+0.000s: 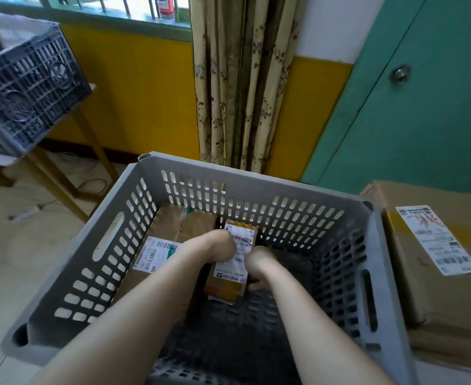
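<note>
Inside the crate [256,180], bare floor lies from 3 to 6 o'clock of the parcel [235,263], open for a hand. A box [173,220] blocks 9 to 11 o'clock, near it. The crate's far wall stands near at 12 o'clock.

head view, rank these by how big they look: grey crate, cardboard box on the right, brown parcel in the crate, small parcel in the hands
1. grey crate
2. cardboard box, cut off by the frame
3. brown parcel, partly hidden, so its lead over the next is unsure
4. small parcel
</note>
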`<action>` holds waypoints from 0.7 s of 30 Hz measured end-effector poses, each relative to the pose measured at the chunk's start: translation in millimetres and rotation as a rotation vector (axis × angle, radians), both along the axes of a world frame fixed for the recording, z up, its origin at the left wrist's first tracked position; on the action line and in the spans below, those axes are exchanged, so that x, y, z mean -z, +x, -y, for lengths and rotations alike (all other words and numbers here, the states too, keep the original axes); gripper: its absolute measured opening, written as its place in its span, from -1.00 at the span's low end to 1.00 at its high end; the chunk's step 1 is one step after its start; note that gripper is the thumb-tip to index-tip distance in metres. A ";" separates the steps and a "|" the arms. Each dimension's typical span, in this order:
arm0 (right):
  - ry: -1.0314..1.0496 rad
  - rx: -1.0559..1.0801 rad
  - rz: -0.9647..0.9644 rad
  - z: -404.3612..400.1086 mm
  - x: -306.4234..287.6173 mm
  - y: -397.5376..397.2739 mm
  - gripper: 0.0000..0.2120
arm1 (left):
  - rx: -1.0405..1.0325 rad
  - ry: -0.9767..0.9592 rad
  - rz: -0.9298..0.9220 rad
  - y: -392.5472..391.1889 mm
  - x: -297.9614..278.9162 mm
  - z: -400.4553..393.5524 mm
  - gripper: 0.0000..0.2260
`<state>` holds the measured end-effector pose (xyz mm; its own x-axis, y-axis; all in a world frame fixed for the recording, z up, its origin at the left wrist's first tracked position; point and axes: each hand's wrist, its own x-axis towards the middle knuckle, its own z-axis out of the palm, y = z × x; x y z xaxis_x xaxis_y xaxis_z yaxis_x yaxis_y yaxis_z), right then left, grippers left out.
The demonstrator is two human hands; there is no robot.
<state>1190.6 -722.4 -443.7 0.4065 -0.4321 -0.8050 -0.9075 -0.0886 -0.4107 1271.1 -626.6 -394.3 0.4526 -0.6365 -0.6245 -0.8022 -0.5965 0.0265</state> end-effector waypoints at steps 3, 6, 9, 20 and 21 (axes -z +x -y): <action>0.045 -0.006 0.016 1.9 -0.2 -2.7 -0.81 | 0.011 -0.067 0.058 -2.9 -4.2 7.1 -0.72; 0.072 -0.019 0.036 3.1 -4.5 -5.8 -0.75 | -0.092 -0.073 0.038 -4.7 -6.8 6.9 -0.72; 0.077 -0.027 0.048 5.3 -8.4 -7.6 -0.73 | -0.241 -0.091 -0.022 -6.8 -9.0 1.9 -0.74; -0.032 -0.019 0.245 16.2 -49.3 -34.7 -0.69 | -0.771 -0.566 -0.197 -4.3 -19.7 -7.8 -0.75; -0.048 -0.011 0.273 17.2 -56.1 -39.5 -0.67 | -0.784 -0.600 -0.180 -8.1 -24.7 -8.1 -0.73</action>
